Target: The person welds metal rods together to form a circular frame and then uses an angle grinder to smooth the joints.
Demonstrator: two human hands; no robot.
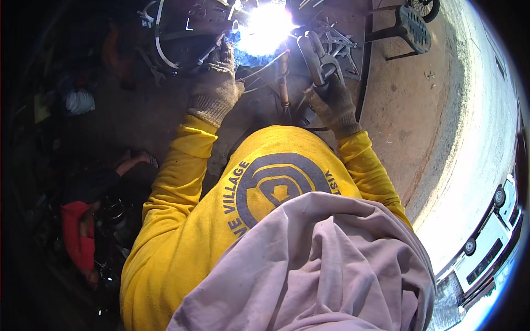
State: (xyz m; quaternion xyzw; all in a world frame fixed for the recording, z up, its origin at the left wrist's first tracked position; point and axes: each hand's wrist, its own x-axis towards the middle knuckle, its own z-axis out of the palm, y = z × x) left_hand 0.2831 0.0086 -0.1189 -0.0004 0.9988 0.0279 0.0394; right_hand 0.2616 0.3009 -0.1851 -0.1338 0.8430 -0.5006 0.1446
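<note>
A blinding white-blue arc glare [268, 27] hides the middle of the work in front of me. My left hand [217, 91], in a worn knit glove, reaches up beside it. Its fingers stretch toward a short metal tube [235, 26] at the glare's edge, with the thumb apart; whether the fingertips touch is unclear. My right hand [334, 105], also gloved, is closed round a grey looped metal tool [316, 58], clamp-like in shape, just right of the glare. Between the hands lies a copper-coloured rod-like tool [284, 83], with thin wires or rods near it.
Several wrenches and metal pieces [339, 47] are heaped beyond my right hand. A dark stool [411, 30] stands at the far right, near a wheel [425, 6]. At left, a person in a red top [77, 234] is near. A white vehicle [486, 245] stands outside, right.
</note>
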